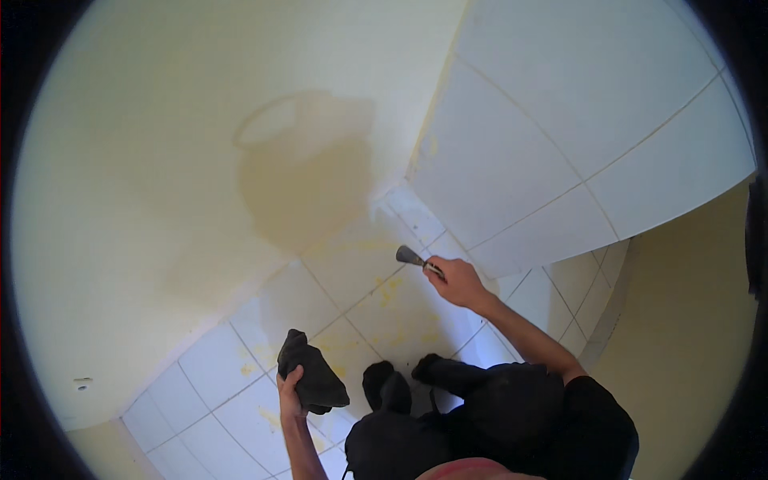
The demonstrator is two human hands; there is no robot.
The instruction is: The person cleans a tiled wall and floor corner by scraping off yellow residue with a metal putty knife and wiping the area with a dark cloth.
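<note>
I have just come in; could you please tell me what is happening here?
A person's right hand holds a small scraper over the pale tiled floor. The left hand grips a bunched dark cloth. Yellow marks are on several tiles; whether the blade touches the floor is unclear.

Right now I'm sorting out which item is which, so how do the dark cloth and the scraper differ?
The dark cloth is soft and folded, while the scraper is a slim tool with a flared grey blade. The cloth looks bulkier than the scraper. The cloth is in the left grip; the scraper is in the right grip. Both are held, with the tiled floor behind them in view.
</note>
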